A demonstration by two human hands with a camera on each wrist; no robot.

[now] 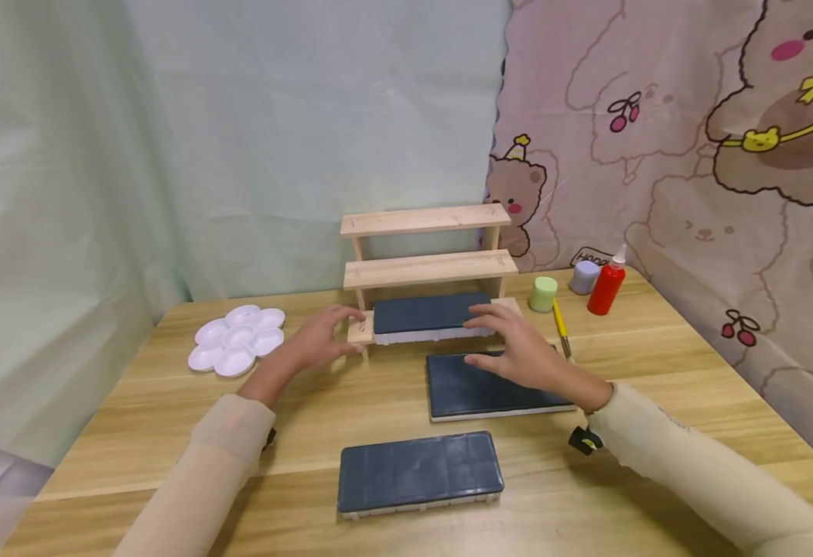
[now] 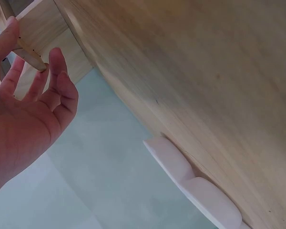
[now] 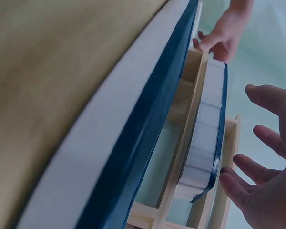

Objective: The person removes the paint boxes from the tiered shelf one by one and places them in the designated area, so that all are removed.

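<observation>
A three-step wooden rack (image 1: 430, 268) stands at the back of the table. On its lowest step lies a flat white box with a dark blue lid (image 1: 428, 313). My left hand (image 1: 319, 338) is at the left end of that step, fingers loosely bent; in the left wrist view the step's end (image 2: 34, 59) shows between thumb and fingers. My right hand (image 1: 520, 352) hovers by the box's right end, fingers spread, holding nothing. Below it lies a larger blue-lidded box (image 1: 465, 391), partly hidden by the hand. Another blue-lidded box (image 1: 420, 472) sits nearer me.
A white flower-shaped paint palette (image 1: 239, 334) lies on the left. To the right of the rack stand a green jar (image 1: 543, 295), a lilac jar (image 1: 584, 277) and a red bottle with a white nozzle (image 1: 606, 288). A yellow-handled brush (image 1: 561, 321) lies beside them. Curtains hang behind the table.
</observation>
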